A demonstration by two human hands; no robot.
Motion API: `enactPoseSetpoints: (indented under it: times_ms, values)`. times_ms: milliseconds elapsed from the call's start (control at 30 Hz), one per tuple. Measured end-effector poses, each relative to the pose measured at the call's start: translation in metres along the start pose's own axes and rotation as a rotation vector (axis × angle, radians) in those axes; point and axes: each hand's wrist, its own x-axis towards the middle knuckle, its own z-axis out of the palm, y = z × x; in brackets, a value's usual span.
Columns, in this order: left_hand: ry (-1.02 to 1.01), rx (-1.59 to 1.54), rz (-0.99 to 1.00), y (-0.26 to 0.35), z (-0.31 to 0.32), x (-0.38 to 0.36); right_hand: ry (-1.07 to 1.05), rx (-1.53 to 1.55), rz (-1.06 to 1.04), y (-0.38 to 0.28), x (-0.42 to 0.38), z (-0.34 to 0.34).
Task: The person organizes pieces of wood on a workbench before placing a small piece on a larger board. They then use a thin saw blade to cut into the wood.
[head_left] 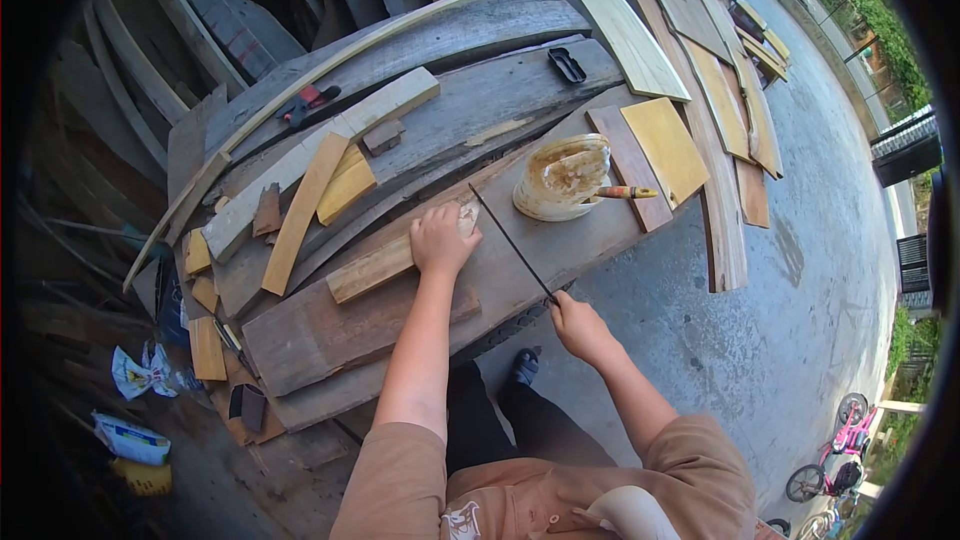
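Observation:
My left hand (445, 238) is wrapped over a squared wooden block (372, 272), pressing it against a wide brown board (320, 335). The block's far end shows just past my fingers. My right hand (580, 325) is closed round the near end of a long, thin, dark tool that looks like a hand saw (512, 242) seen edge-on. Its blade slants up and left from my fist, with the tip close beside the block's far end. The handle is hidden in my fingers.
Right of the blade stands a stained tub (545, 202) with a brush (627, 193) across its side. Wood offcuts (305, 215), a red-and-black clamp (308, 105) and a black tray (567, 65) lie on the planks. Boards (715, 140) overhang the concrete floor at right.

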Motion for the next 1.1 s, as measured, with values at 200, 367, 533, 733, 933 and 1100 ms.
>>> enactPoseSetpoints:
  times_ms: [200,367,533,733,933,1100]
  values:
    - [0.022,-0.012,0.024,-0.002,0.003,0.000,-0.044,-0.036,-0.041,-0.020,0.042,-0.012]
    - [0.037,0.006,0.031,-0.004,0.007,-0.001,0.008,-0.018,-0.176,-0.053,0.139,0.008]
    - [0.044,0.023,0.064,-0.002,0.005,0.000,0.030,0.006,-0.140,-0.051,0.131,0.015]
    - [0.056,0.031,0.040,0.000,0.006,0.002,-0.019,0.017,-0.059,-0.009,0.038,-0.001]
    - [0.023,0.026,-0.002,0.002,0.004,0.001,-0.054,0.007,0.022,-0.006,0.009,-0.022]
    - [0.084,0.006,0.065,-0.003,0.008,0.000,-0.045,-0.014,-0.093,-0.032,0.079,-0.012]
